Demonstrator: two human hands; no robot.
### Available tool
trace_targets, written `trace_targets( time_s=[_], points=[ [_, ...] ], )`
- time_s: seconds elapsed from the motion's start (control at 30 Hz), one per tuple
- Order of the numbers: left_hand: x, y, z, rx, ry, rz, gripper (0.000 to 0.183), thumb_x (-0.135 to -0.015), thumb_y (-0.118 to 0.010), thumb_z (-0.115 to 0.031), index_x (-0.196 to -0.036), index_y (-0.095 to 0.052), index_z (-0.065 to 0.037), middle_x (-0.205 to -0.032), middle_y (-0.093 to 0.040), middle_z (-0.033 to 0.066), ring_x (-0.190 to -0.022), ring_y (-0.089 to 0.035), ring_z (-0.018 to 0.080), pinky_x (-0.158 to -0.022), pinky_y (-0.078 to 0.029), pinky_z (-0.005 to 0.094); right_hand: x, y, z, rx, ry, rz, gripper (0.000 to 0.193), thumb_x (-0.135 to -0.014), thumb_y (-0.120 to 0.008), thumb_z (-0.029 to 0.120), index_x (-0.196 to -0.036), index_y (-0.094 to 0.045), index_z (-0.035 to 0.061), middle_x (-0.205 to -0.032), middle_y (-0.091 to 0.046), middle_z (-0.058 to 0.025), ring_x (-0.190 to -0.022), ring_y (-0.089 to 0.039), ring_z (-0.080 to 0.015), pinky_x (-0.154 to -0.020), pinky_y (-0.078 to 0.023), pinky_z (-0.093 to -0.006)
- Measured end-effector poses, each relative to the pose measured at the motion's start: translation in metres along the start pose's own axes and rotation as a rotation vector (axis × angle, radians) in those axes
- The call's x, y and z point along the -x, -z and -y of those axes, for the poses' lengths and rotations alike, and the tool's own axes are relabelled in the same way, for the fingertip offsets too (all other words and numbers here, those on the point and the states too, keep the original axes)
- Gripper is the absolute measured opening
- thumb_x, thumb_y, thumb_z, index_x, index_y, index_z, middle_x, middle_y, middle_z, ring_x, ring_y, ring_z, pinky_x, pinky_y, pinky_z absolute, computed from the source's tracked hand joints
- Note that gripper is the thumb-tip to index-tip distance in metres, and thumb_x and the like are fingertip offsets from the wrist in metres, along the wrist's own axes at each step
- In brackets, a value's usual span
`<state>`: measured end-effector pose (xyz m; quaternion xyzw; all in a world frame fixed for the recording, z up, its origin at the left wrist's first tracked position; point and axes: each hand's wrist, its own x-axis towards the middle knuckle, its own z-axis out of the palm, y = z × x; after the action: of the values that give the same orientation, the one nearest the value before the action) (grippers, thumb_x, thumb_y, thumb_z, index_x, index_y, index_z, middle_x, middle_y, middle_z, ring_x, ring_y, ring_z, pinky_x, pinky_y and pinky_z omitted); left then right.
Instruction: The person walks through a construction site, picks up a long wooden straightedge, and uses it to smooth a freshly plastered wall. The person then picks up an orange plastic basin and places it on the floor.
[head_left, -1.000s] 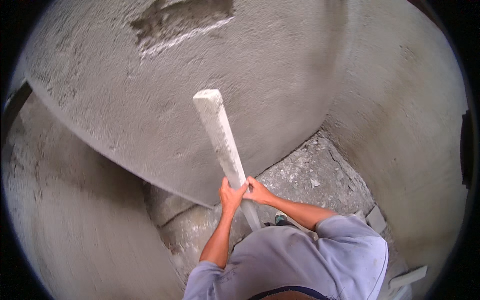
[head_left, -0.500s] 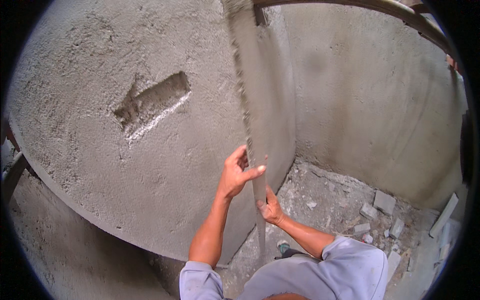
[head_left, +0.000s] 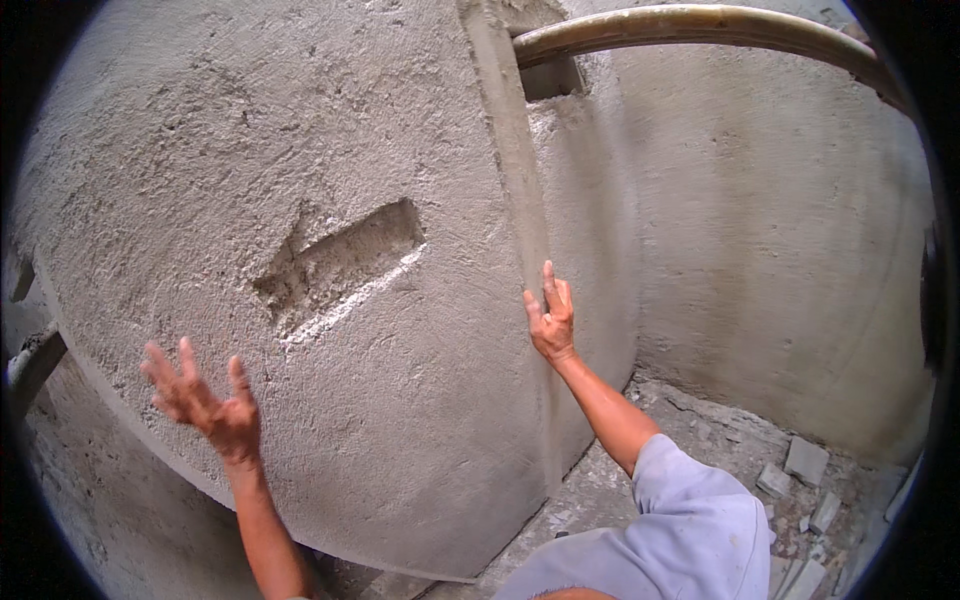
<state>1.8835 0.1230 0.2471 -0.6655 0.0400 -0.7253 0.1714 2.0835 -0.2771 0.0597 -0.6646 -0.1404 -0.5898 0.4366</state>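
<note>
A rough grey cement-plastered wall (head_left: 370, 440) faces me, with a vertical corner on its right. Along this corner runs a long narrow grey strip (head_left: 523, 200); whether it is a separate board or part of the plaster, I cannot tell. My right hand (head_left: 553, 320) is at the strip, fingers stretched upward, nothing seen in it; contact is unclear. My left hand (head_left: 210, 405) is raised before the wall's lower left with fingers spread, holding nothing. Above and between the hands is a rectangular recess (head_left: 345, 265) with a whitish lower edge.
A round pole (head_left: 690, 25) crosses the top right, close to a dark opening (head_left: 553, 78) in the wall. Another plastered wall (head_left: 770, 240) stands on the right. Broken block pieces (head_left: 806, 461) and rubble lie on the floor below it. A pole end (head_left: 38, 362) shows at far left.
Both hands were around a long grey strip at the corner. My left hand has let go and moved far left, its fingers spreading. My right hand has moved up, and its fingers have straightened.
</note>
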Motion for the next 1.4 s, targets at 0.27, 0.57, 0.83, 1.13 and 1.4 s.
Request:
trace_targets(
  time_s=[0.27, 0.57, 0.83, 1.13, 1.4],
  points=[
    [0.024, -0.015, 0.025, -0.218, 0.029, 0.024, 0.058, -0.094, -0.043, -0.054, -0.142, -0.040, -0.021, -0.158, -0.014, 0.0120, -0.147, -0.002, 0.0313, -0.114, 0.009, 0.0549, -0.046, -0.079, -0.037, 0.170, 0.105, -0.041, 0.068, -0.089, -0.064, 0.031, -0.149, -0.033, 0.0243, -0.096, -0.047, -0.0094, -0.088, -0.045, -0.0232, -0.084, -0.041, -0.0401],
    [0.030, -0.024, 0.030, -0.264, 0.013, 0.068, 0.066, -0.094, -0.031, -0.062, -0.141, -0.043, -0.017, -0.157, -0.017, 0.0092, -0.147, 0.000, 0.0256, -0.114, 0.011, 0.0550, -0.289, -0.111, 0.021, 0.203, 0.127, -0.039, 0.055, -0.095, -0.045, 0.031, -0.142, -0.041, 0.0044, -0.110, -0.053, -0.0347, -0.105, -0.052, -0.0463, -0.094, -0.040, -0.0501],
    [0.053, -0.012, 0.066, -0.231, 0.027, 0.143, 0.058, -0.096, -0.038, -0.058, -0.133, -0.054, -0.016, -0.132, -0.050, 0.0096, -0.125, -0.039, 0.0223, -0.104, -0.032, 0.0454, -0.138, -0.104, -0.034, 0.203, 0.194, -0.076, 0.061, -0.090, -0.058, 0.028, -0.144, -0.038, 0.0073, -0.085, -0.051, -0.0189, -0.079, -0.046, -0.0298, -0.077, -0.040, -0.0418],
    [0.044, -0.029, 0.052, -0.136, -0.013, 0.067, 0.064, -0.096, -0.040, -0.056, -0.144, -0.036, -0.013, -0.148, -0.039, 0.0035, -0.141, -0.024, 0.0287, -0.113, -0.005, 0.0561, 0.186, -0.039, -0.126, 0.280, -0.221, 0.245, 0.084, -0.085, -0.065, 0.009, -0.153, -0.015, 0.0130, -0.124, -0.044, -0.0207, -0.110, -0.043, -0.0356, -0.098, -0.034, -0.0436],
    [0.033, -0.015, 0.063, -0.237, -0.106, 0.085, 0.060, -0.097, -0.050, -0.034, -0.147, -0.026, -0.012, -0.150, -0.033, 0.0132, -0.132, -0.043, 0.0284, -0.113, -0.020, 0.0557, 0.069, -0.061, -0.150, 0.262, -0.255, 0.122, 0.079, -0.090, -0.063, 0.018, -0.154, -0.016, 0.0218, -0.111, -0.044, -0.0152, -0.101, -0.041, -0.0288, -0.096, -0.036, -0.0433]
  ],
)
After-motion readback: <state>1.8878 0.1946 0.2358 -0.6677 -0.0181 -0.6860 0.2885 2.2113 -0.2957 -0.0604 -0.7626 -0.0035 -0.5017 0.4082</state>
